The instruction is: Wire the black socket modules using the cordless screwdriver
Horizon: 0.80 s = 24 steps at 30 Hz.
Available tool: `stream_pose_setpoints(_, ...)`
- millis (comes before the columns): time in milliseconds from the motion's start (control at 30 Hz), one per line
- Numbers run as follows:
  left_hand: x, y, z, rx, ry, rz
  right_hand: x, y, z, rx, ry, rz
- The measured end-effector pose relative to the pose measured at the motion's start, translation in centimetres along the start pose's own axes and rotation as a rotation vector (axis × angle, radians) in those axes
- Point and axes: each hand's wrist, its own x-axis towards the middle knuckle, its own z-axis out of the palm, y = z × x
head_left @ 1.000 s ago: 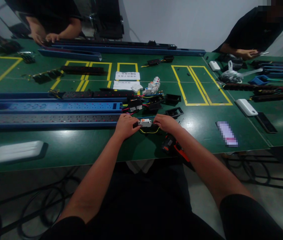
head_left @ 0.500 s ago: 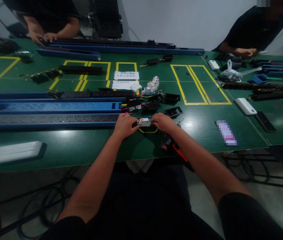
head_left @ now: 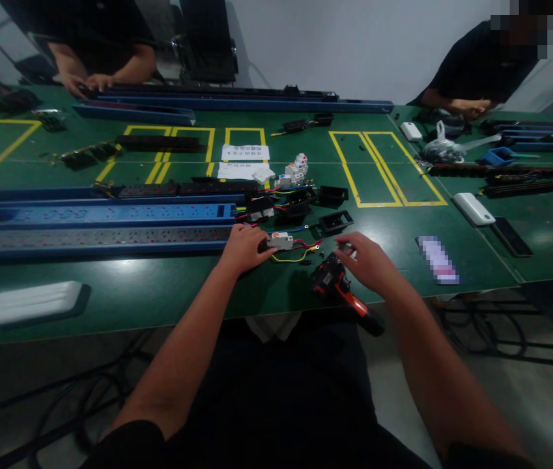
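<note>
My left hand [head_left: 247, 251] is closed on the left end of a small white circuit breaker [head_left: 281, 241] with an orange switch. Red and yellow-green wires [head_left: 300, 258] with ring terminals run from it to the right, and a blue wire lies behind. My right hand [head_left: 367, 260] is at the head of a black and orange cordless drill [head_left: 332, 277] lying on the bench. Its thumb and fingers are apart; whether they touch the drill I cannot tell. Behind the breaker, a black socket frame [head_left: 335, 222] lies on the green bench top [head_left: 198, 286].
Long blue power strip housings [head_left: 85, 233] stretch off to the left. Several white breakers [head_left: 296, 170] stand behind beside paper labels [head_left: 244, 153]. A phone [head_left: 437, 260] lies at right, a white foam stack [head_left: 32, 303] at left. Two people sit across the bench.
My right hand has let go of the wires and moved right to the drill. My left hand stays on the breaker. The camera view has shifted slightly.
</note>
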Motion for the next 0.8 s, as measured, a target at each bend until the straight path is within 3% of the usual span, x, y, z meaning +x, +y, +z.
stream_pose_setpoints(133,1.0,0.6,-0.6,-0.063,-0.021,-0.010,-6.1,0.7,-0.7,-0.018,-0.047,0.185)
stream_pose_setpoints(333,3.8,2.4,-0.9,-0.144,-0.061,0.025,-11.8,0.7,2.3,-0.131,-0.190,0.314)
stream_pose_setpoints(567,6.7,4.8,-0.6,-0.004,-0.138,0.058,-11.9,0.2,5.0,-0.291,-0.103,0.331)
stream_pose_setpoints(800,6.9,5.4,1.3,-0.018,-0.149,-0.002,-11.0,0.4,6.5,-0.369,0.001,0.235)
